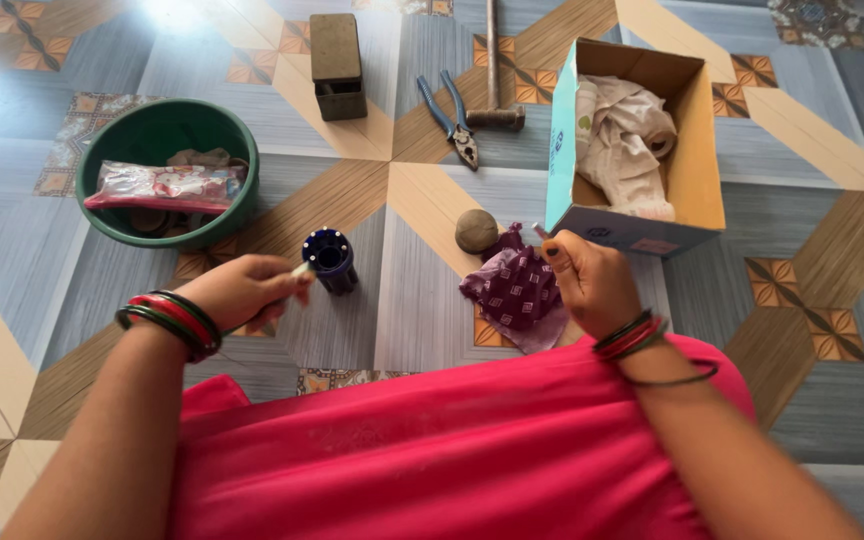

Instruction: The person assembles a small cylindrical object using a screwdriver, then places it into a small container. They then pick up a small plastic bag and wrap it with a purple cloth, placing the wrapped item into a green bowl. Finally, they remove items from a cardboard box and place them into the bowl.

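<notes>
- Left hand point(247, 290): fingers curled shut, pinching 1 thin pale stick-like item point(299, 270); tip points right, just beside the dark blue cylinder point(330, 260). Item is too small to identify.
- Dark blue cylinder: 1 pc, stands upright on floor, open top up, small pale dots around rim. Upright stance keeps the opening accessible from above; sits near centre, between both hands.
- Right hand point(592, 285): closed in a loose fist, thumb on top. Something small and pale shows at the fingertips; cannot tell what it is, or whether it is gripped.
- Maroon patterned cloth point(517, 290): 1 pc, crumpled on floor, just left of right hand, approx. touching it.
- Round brown stone point(476, 230): 1 pc, touching far edge of the cloth.
- Cardboard box point(697, 165): 1 pc, far right, open top, holds 1 bundled cream cloth point(622, 140). Open side faces up, so contents stay in reach.
- Green basin point(102, 215): 1 pc, far left, holds 1 plastic packet point(162, 185) laid across, plus misc. items under it, not identifiable.
- Tools, far centre, laid flat: 1 blue-handled pliers point(452, 118), 1 hammer point(493, 80), touching or nearly so. 1 dark rectangular block point(337, 65) to their left, apart.
- Bangles: red/green sets on both wrists; count not readable.
- Pink garment point(432, 450) covers lap, near edge.
</notes>
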